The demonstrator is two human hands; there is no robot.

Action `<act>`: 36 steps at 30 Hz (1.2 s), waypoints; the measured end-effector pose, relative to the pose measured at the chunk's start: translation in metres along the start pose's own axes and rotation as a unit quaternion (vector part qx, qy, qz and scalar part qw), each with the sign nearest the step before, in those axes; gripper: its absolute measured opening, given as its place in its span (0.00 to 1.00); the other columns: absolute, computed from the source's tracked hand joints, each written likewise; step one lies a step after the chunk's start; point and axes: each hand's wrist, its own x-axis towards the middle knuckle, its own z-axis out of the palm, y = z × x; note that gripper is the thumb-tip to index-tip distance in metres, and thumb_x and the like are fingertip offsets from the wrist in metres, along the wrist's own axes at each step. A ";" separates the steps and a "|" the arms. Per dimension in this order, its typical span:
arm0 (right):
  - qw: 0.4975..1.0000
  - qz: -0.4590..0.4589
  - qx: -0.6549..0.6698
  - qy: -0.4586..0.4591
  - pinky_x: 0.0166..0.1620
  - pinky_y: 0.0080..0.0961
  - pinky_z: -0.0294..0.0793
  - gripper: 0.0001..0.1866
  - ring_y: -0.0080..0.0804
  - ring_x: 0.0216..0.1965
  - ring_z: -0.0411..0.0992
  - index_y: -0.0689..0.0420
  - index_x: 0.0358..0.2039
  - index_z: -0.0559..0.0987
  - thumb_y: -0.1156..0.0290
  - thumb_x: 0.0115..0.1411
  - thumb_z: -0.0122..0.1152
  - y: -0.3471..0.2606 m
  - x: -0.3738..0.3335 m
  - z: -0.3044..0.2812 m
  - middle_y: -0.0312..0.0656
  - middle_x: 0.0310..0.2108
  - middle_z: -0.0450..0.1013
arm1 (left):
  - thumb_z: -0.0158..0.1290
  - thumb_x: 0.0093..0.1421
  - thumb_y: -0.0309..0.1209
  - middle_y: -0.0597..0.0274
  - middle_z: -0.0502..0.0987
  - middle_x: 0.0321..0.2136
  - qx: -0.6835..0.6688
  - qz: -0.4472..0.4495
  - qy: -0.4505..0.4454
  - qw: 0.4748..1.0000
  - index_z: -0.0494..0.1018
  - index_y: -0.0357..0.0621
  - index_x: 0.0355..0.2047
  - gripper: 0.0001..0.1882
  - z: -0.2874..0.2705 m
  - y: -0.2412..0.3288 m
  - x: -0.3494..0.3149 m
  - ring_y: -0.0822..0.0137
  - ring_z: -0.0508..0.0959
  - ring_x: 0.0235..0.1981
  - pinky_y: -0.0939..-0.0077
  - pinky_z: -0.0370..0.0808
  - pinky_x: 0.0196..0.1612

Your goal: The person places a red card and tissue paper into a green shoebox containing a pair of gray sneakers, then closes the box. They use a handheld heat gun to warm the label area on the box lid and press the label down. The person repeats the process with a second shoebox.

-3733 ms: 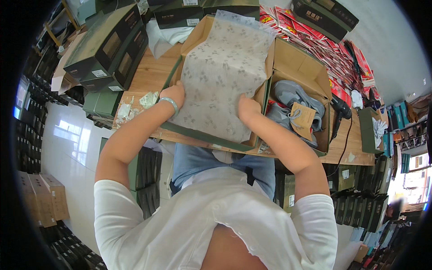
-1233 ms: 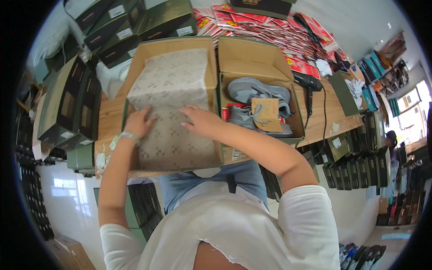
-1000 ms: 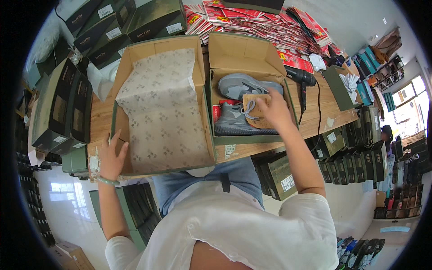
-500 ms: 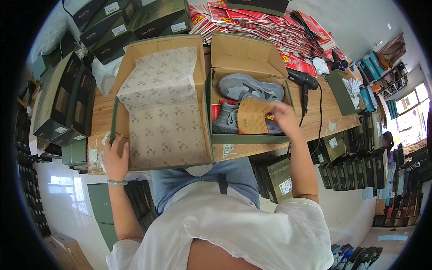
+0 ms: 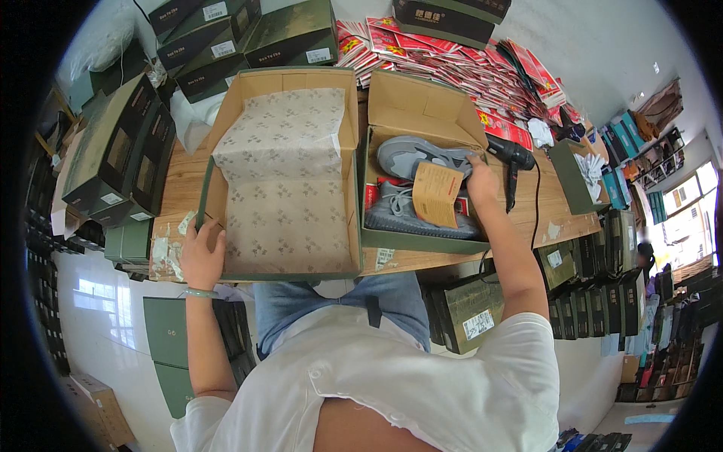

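Note:
A shoe box (image 5: 356,203) stands open on the table, lined with patterned tissue paper (image 5: 286,218). My left hand (image 5: 202,252) holds its near left corner, fingers and thumb around the wall. To its right, a second open shoe box (image 5: 422,239) contains a grey sneaker (image 5: 403,157) at the back and another grey sneaker (image 5: 395,212) in front. My right hand (image 5: 483,184) grips the right end of the back sneaker. A tan printed card (image 5: 437,194) lies across both shoes, beside my right fingers. Red packaging (image 5: 372,196) shows between the shoes.
Dark shoe boxes (image 5: 113,154) are stacked at the left and more boxes (image 5: 290,38) at the back. A heap of red leaflets (image 5: 444,64) lies behind. A black hair dryer (image 5: 512,154) with its cord is on the right, near a small green box (image 5: 576,177) holding white paper.
My right hand has let go of the tan card, which now rests on the shoes, and has moved to the back sneaker's right end. My left hand stays at the left box.

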 end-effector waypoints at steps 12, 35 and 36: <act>0.930 -0.070 0.150 0.327 0.49 0.36 0.74 0.27 0.51 0.49 0.76 0.48 0.56 0.77 0.80 0.55 0.57 -0.094 0.005 -0.172 0.53 0.49 0.76 | 0.57 0.59 0.40 0.41 0.66 0.60 0.000 0.024 0.014 1.000 0.77 0.53 0.50 0.19 -0.004 0.003 0.001 0.41 0.72 0.55 0.54 0.71 0.56; 0.973 -0.205 0.104 0.009 0.42 0.46 0.79 0.20 0.58 0.37 0.79 0.62 0.50 0.75 0.79 0.55 0.52 -0.319 -0.092 -0.020 0.64 0.57 0.69 | 0.61 0.53 0.46 0.45 0.71 0.54 0.068 0.184 -0.356 0.914 0.76 0.44 0.49 0.27 -0.011 0.025 0.023 0.45 0.69 0.58 0.55 0.65 0.60; 0.973 -0.200 0.115 0.010 0.44 0.46 0.79 0.22 0.59 0.38 0.79 0.61 0.52 0.74 0.79 0.55 0.52 -0.320 -0.094 -0.014 0.64 0.58 0.68 | 0.61 0.54 0.46 0.44 0.73 0.53 0.001 0.233 -0.446 0.864 0.75 0.42 0.50 0.28 0.002 0.024 0.033 0.45 0.71 0.56 0.57 0.67 0.59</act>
